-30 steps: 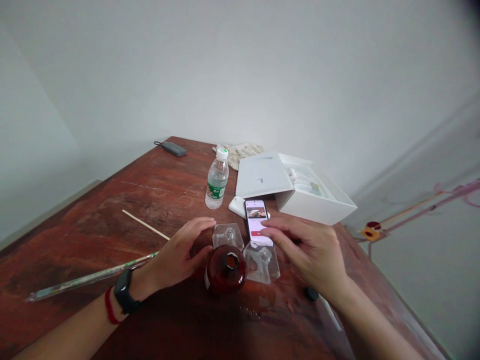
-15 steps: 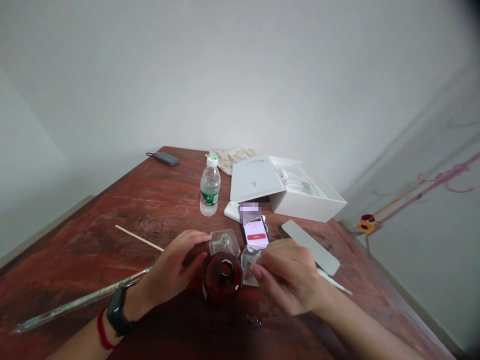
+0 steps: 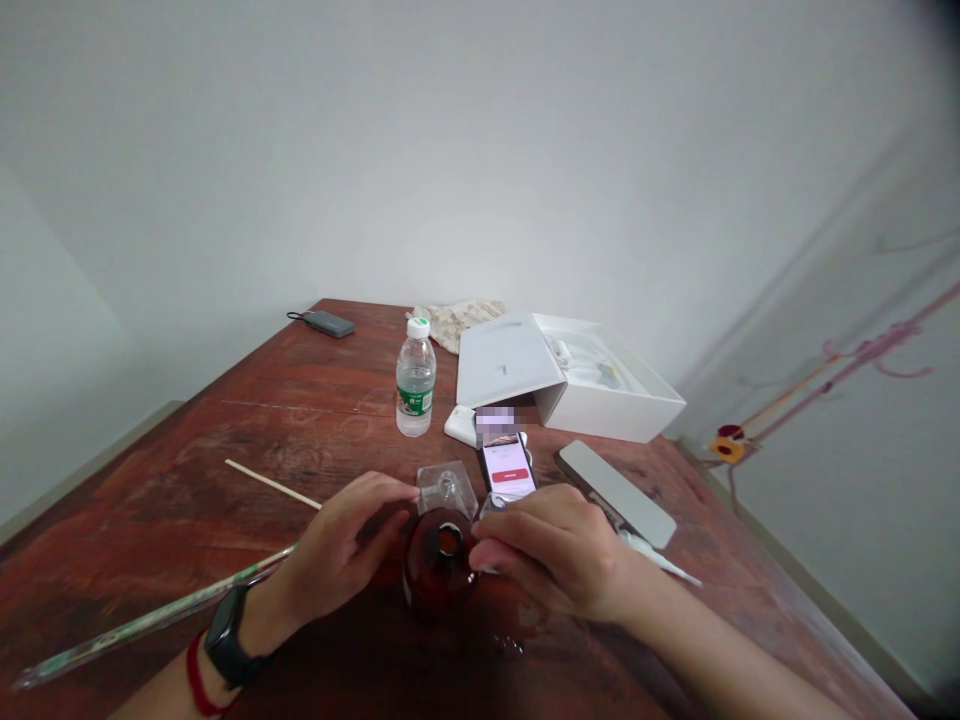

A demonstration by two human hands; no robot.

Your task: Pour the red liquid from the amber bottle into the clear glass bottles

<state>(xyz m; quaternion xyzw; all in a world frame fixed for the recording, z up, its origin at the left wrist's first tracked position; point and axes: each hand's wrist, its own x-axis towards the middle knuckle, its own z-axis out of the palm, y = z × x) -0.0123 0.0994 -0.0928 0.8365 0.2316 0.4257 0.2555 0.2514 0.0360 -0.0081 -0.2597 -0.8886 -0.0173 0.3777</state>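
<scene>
My left grip [image 3: 337, 545] sits curled, half-open, beside the dark amber glass bottle [image 3: 439, 575]; right grip [image 3: 555, 555] over its mouth, closure can't tell, on the reddish-brown wooden tabletop [image 3: 187, 470].

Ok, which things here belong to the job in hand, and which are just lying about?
In use: left hand, right hand, brown glass bottle, clear plastic tray.

Lying about: water bottle, phone, white box, power bank, wooden stick.
</scene>
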